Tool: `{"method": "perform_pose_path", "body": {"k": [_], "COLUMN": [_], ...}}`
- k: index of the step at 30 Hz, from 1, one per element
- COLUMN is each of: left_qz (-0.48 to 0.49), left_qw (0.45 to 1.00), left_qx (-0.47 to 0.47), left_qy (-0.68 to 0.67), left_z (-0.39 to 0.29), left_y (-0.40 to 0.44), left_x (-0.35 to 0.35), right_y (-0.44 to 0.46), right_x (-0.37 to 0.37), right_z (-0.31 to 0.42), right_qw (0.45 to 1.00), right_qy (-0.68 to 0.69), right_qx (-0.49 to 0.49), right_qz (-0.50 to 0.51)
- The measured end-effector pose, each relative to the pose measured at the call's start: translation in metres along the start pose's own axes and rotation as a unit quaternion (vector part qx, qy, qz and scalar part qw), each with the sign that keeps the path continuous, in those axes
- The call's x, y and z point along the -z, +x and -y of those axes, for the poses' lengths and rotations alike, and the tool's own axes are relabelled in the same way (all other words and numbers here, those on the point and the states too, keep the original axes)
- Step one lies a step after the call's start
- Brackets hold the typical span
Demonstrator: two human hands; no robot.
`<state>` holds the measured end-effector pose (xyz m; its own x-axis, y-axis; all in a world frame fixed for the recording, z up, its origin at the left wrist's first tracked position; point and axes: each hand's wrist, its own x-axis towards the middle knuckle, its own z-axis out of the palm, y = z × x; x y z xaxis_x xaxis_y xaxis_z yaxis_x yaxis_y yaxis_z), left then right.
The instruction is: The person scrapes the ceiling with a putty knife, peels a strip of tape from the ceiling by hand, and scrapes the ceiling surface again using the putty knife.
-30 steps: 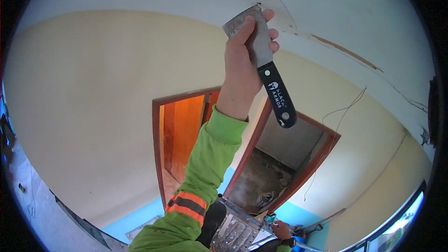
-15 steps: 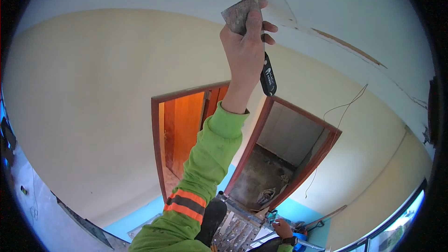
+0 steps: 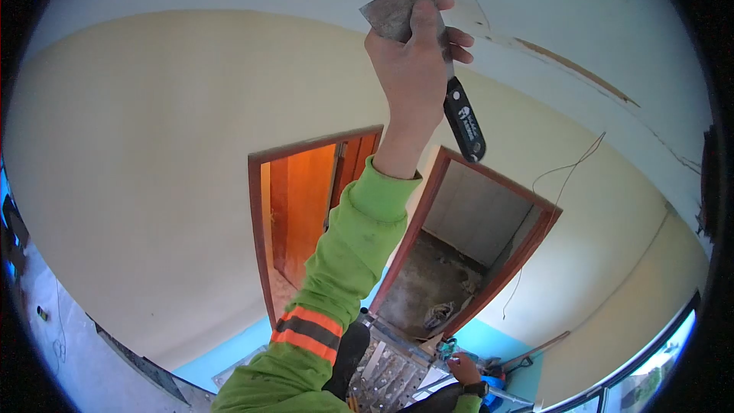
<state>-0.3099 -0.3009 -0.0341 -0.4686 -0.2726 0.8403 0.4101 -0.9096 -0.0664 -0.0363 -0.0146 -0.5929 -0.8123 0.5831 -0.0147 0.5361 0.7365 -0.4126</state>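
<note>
My left hand [image 3: 417, 53] is raised to the ceiling and closed on a putty knife [image 3: 465, 121]. Its thumb presses on the wide, dusty metal blade, while the black handle hangs out below the fingers. One blade corner is at or very near the white ceiling [image 3: 535, 0], beside a thin crack; whether they touch I cannot tell. Low in the view, my right hand [image 3: 463, 369], with a dark watch at the wrist, has its fingers curled beside a small teal object [image 3: 446, 349]. What it grips, if anything, is too small to make out.
Below me is a perforated metal platform [image 3: 390, 371]. Two brown-framed doorways stand ahead, one with an orange wooden door [image 3: 298, 214]. Loose wire [image 3: 569, 172] dangles at the right. A brown-edged gap [image 3: 577, 70] runs along the ceiling edge, and a window [image 3: 650, 371] is lower right.
My left hand and the putty knife have shifted slightly right, with the handle swinging outward and more of the blade showing. My right hand stays in nearly the same place.
</note>
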Motion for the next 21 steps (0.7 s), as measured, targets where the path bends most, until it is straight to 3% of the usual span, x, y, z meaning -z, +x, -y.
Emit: {"method": "perform_pose_path", "body": {"k": [2, 4, 21], "left_qz": [0.0, 0.003, -0.006], "left_qw": [1.0, 0.999, 0.976], "left_qx": [-0.006, -0.014, 0.132], "left_qy": [0.023, 0.048, -0.175], "left_z": [0.002, 0.004, -0.007], "left_y": [0.001, 0.002, 0.0], "left_x": [0.001, 0.001, -0.002], "right_y": [-0.002, 0.0, 0.002], "right_x": [0.008, 0.005, -0.001], "right_z": [0.012, 0.008, -0.007], "right_qw": [0.996, 0.996, 0.996], "right_qy": [0.062, 0.067, 0.076], "right_qx": [-0.058, -0.055, -0.053], "right_qz": [0.023, 0.025, 0.017]}}
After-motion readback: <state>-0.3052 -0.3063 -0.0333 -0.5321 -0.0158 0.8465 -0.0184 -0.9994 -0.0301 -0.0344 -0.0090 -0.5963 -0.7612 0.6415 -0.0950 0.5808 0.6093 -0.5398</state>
